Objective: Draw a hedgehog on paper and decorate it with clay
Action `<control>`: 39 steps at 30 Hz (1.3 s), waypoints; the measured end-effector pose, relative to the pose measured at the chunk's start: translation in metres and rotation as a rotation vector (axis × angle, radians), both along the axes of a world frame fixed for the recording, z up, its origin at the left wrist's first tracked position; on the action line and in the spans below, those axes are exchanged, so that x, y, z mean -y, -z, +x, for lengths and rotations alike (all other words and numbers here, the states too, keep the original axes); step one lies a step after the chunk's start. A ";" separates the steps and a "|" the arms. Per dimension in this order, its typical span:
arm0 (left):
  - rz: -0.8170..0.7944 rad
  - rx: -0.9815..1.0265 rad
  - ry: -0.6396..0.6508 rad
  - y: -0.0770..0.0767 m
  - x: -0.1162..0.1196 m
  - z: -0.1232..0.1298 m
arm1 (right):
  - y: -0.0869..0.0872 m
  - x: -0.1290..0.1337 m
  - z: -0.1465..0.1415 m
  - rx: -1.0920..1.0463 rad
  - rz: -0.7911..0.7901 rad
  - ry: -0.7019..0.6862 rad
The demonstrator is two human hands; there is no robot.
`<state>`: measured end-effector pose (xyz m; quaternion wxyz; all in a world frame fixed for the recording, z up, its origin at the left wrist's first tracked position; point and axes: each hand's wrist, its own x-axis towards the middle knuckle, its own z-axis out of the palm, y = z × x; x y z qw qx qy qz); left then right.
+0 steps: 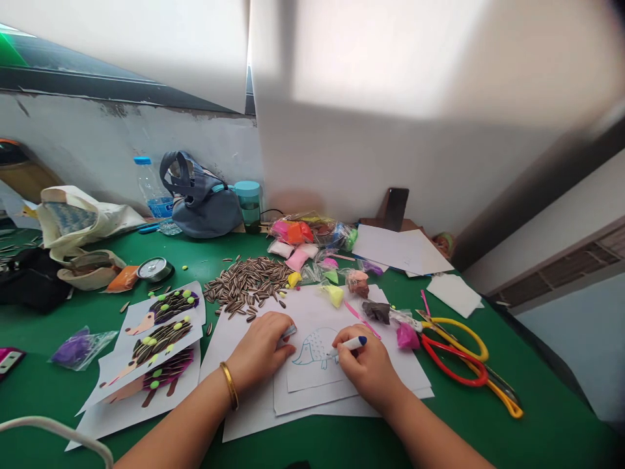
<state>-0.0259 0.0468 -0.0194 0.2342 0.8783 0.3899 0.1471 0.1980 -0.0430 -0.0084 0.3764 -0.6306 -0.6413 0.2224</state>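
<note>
At the far left of the green desk (34,378), a cream cloth bag (90,218) slumps open, with a packet of purple clay (73,350) lying well in front of it. Next come three overlapping paper hedgehogs (163,339), their backs dotted with light green balls; a round metal container (155,269) sits just behind them. Farther back stand a clear bottle with a blue cap (159,202), a grey-blue handbag (208,212) and a teal-lidded cup (249,208). In front of these spreads a heap of striped seeds (254,280).

The left hand (263,342) rests on the stacked white paper, thumb and fingers closed around a small pale-blue object (289,331) that they partly hide. Just to its right is a hedgehog drawn in blue line (315,348) on the top sheet (307,383). The right hand (367,366) grips a white marker with a dark blue end (354,343), slanted over the drawing's right part; whether its tip touches the paper I cannot tell.

Behind the right hand lie colourful clay lumps (335,296), and a dark phone (396,208) leans upright near the wall. Red- and yellow-handled scissors (454,358) lie at the right.
</note>
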 end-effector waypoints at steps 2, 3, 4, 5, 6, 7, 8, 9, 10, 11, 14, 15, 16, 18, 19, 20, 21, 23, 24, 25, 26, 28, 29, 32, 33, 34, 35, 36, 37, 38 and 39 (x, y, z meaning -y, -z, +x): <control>0.000 -0.001 -0.002 0.000 0.000 0.000 | 0.000 0.000 0.000 0.004 0.000 0.004; 0.001 0.000 -0.002 0.000 0.000 0.000 | 0.000 0.000 0.000 0.008 0.002 0.001; 0.002 0.002 -0.002 0.000 0.000 0.000 | 0.000 0.000 0.000 0.013 0.007 -0.003; 0.003 0.004 0.000 0.000 0.000 0.000 | 0.000 0.000 0.000 0.020 0.011 -0.007; 0.003 0.007 0.002 0.000 0.000 0.000 | 0.000 -0.001 -0.001 0.028 0.011 -0.009; 0.001 0.008 0.003 0.000 0.000 0.000 | 0.000 -0.001 -0.001 0.036 0.008 -0.007; 0.000 0.009 0.004 0.000 0.000 -0.001 | 0.000 -0.001 -0.001 0.043 0.000 -0.001; -0.001 0.007 0.003 0.000 0.001 -0.001 | -0.001 -0.001 -0.001 0.050 -0.011 0.007; -0.001 0.005 0.001 0.000 0.001 -0.001 | -0.001 -0.001 -0.001 0.053 -0.024 0.016; -0.001 0.004 0.000 0.000 0.001 -0.001 | -0.001 -0.001 -0.001 0.054 -0.034 0.021; 0.003 0.004 0.001 0.000 0.001 -0.001 | -0.001 0.000 0.000 0.037 -0.032 0.004; 0.003 0.005 0.001 0.000 0.001 -0.001 | 0.000 0.000 0.000 0.029 -0.022 0.003; 0.005 0.005 0.000 0.000 0.001 -0.001 | 0.000 0.000 0.001 0.023 -0.009 0.008; 0.006 0.003 0.000 0.000 0.001 0.000 | 0.002 0.000 0.002 0.023 0.010 0.033; 0.006 0.002 0.001 0.000 0.000 0.000 | 0.002 -0.001 0.003 0.027 0.014 0.043; 0.006 0.002 0.001 0.000 0.000 0.000 | 0.002 -0.001 0.003 0.033 0.013 0.045; 0.004 0.003 0.001 0.000 0.000 0.000 | 0.002 -0.001 0.004 0.039 0.007 0.041; 0.000 0.007 0.002 0.000 0.000 0.000 | 0.002 -0.002 0.003 0.047 -0.013 0.023; -0.001 0.010 0.001 0.000 0.000 0.000 | 0.001 -0.002 0.002 0.052 -0.021 0.013; -0.001 0.012 0.000 0.000 0.001 0.000 | 0.001 -0.002 0.002 0.057 -0.029 0.005; 0.000 0.014 -0.001 0.000 0.001 -0.001 | 0.000 -0.002 0.001 0.064 -0.034 0.002; 0.001 0.015 -0.003 0.000 0.001 -0.001 | 0.000 -0.002 0.001 0.074 -0.039 0.001; 0.000 0.014 -0.004 0.000 0.001 -0.001 | 0.001 -0.002 0.001 0.075 -0.042 0.002; -0.005 0.009 -0.004 0.000 0.001 -0.001 | 0.002 -0.002 0.002 0.053 -0.032 0.007; -0.006 0.008 -0.006 -0.001 0.001 -0.001 | 0.003 -0.002 0.002 0.046 -0.020 0.011; -0.007 0.008 -0.006 -0.001 0.001 0.000 | 0.003 -0.002 0.003 0.041 -0.006 0.018; -0.007 0.009 -0.005 -0.001 0.001 0.000 | 0.003 -0.002 0.003 0.039 0.006 0.023; -0.006 0.010 -0.005 -0.001 0.001 0.000 | 0.003 -0.002 0.003 0.041 0.015 0.024; -0.006 0.011 -0.004 -0.001 0.001 0.000 | 0.003 -0.003 0.003 0.046 0.019 0.020; -0.006 0.011 -0.004 -0.002 0.001 0.000 | 0.003 -0.003 0.003 0.052 0.018 0.011; -0.005 0.012 -0.005 -0.001 0.001 0.000 | 0.002 -0.003 0.003 0.060 0.014 0.001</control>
